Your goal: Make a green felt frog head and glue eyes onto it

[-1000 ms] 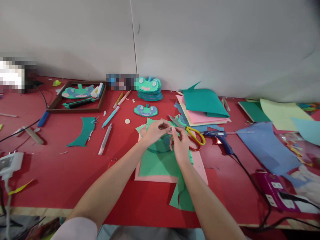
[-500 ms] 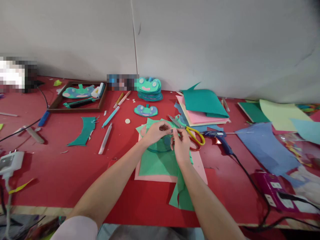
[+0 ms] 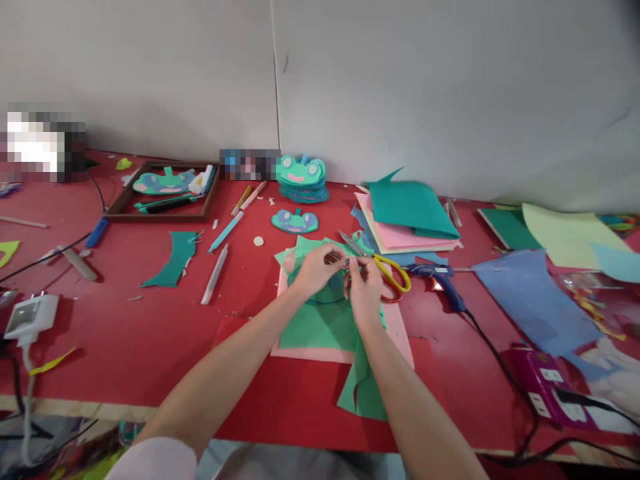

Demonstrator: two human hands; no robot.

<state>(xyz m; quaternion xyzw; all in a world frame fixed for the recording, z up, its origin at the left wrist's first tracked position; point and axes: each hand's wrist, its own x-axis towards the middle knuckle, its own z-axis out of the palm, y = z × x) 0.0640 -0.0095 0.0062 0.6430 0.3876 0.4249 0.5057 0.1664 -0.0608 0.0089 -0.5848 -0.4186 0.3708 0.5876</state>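
Observation:
My left hand [image 3: 325, 268] and my right hand [image 3: 365, 288] meet fingertip to fingertip, both closed in a pinch. Whatever sits between the fingertips is too small to make out. Beneath them lies a green felt sheet [image 3: 315, 328], partly covering a pink sheet [image 3: 400, 333]. A round green and blue felt piece [image 3: 327, 295] shows under my hands, mostly hidden by them. Scissors with yellow handles [image 3: 400, 272] rest just right of my right hand, blades pointing up-left. A green felt strip [image 3: 367, 393] hangs down beside my right forearm.
A blue glue gun [image 3: 440, 279] lies to the right, its cord running to a magenta power strip [image 3: 545, 383]. Behind are stacked felt sheets [image 3: 415, 210] and a pile of frog-face cutouts [image 3: 301, 177]. Pens and a brown tray [image 3: 160, 218] occupy the left.
The view has shifted slightly, so objects at left appear a little further right. My hands keep the same pinch over the green felt.

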